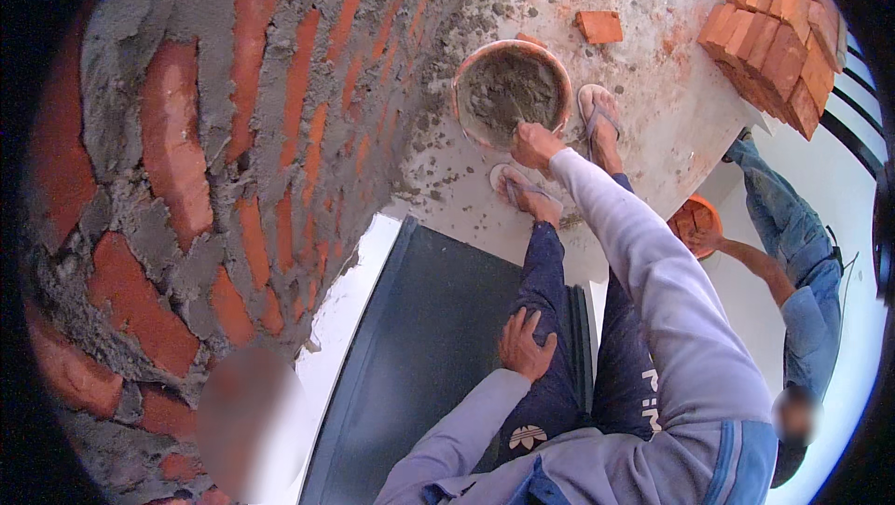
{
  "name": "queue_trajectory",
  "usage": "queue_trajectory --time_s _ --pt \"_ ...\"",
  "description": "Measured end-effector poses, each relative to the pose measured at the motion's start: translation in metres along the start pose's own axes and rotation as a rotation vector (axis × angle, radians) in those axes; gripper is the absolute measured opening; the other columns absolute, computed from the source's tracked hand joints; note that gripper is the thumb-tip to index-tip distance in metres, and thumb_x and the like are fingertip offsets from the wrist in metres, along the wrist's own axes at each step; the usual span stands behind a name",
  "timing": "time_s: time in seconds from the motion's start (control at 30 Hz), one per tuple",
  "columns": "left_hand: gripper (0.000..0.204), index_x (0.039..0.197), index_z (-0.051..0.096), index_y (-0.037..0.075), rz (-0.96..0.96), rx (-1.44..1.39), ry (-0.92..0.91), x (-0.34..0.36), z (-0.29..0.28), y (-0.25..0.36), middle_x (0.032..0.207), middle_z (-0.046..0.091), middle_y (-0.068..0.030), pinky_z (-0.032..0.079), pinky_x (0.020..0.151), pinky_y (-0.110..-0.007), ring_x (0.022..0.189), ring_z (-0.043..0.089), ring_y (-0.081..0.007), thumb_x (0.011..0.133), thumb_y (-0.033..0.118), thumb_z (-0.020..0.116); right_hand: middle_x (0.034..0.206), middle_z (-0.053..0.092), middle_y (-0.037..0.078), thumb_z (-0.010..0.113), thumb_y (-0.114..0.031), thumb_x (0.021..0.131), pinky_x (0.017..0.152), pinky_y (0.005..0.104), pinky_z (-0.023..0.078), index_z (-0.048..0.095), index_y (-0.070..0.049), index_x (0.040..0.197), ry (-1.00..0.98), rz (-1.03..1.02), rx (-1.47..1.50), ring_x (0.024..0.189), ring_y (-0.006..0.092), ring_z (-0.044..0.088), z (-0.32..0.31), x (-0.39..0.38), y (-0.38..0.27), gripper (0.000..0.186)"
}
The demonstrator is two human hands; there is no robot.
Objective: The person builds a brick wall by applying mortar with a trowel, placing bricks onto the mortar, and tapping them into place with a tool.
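My right hand is closed on a tool, apparently a trowel, at the near rim of a round bucket of wet grey mortar; the tool's lower part is hidden in or behind the mortar. My left hand rests open on my left leg, fingers spread over the dark trousers, holding nothing. My sandalled feet stand on the mortar-spattered floor beside the bucket.
A brick wall with rough mortar joints fills the left. Brick pieces lie beyond the bucket, with stacked bricks upper right. At right, lower down, a co-worker holds an orange bucket of bricks. A dark panel lies below.
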State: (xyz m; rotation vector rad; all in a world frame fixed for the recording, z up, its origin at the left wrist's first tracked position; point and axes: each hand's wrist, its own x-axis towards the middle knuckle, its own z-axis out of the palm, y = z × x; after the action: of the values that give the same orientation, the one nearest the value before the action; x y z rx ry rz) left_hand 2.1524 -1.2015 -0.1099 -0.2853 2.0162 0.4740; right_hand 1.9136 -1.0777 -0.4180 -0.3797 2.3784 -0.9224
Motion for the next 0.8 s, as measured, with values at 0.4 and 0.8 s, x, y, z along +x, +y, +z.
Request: queue_trajectory --time_s 0.4,0.8 --pt "0.059 0.134 0.050 0.014 0.051 -0.011 -0.029 0.008 -0.028 0.018 0.145 0.039 -0.0144 0.026 0.110 -0.049 0.134 0.032 -0.0365 0.082 0.038 0.064 0.077 0.057 0.000 0.064 -0.007 0.080 0.048 0.0285 0.047 0.056 -0.009 0.107 -0.515 0.302 1.236 0.059 0.0118 0.056 -0.138 -0.104 0.018 0.028" --pt "0.039 0.113 0.062 0.006 0.728 -0.150 -0.159 -0.143 -0.263 0.094 0.109 0.065 -0.0143 0.047 0.089 -0.039 0.106 0.060 -0.0312 0.093 0.037 0.051 0.074 0.054 0.005 0.061 -0.004 0.081 0.044 0.0261 0.045 0.047 0.003 0.125 -0.324 0.236 0.983 0.050 0.0119 0.053 -0.581 -0.366 -0.369 0.047"
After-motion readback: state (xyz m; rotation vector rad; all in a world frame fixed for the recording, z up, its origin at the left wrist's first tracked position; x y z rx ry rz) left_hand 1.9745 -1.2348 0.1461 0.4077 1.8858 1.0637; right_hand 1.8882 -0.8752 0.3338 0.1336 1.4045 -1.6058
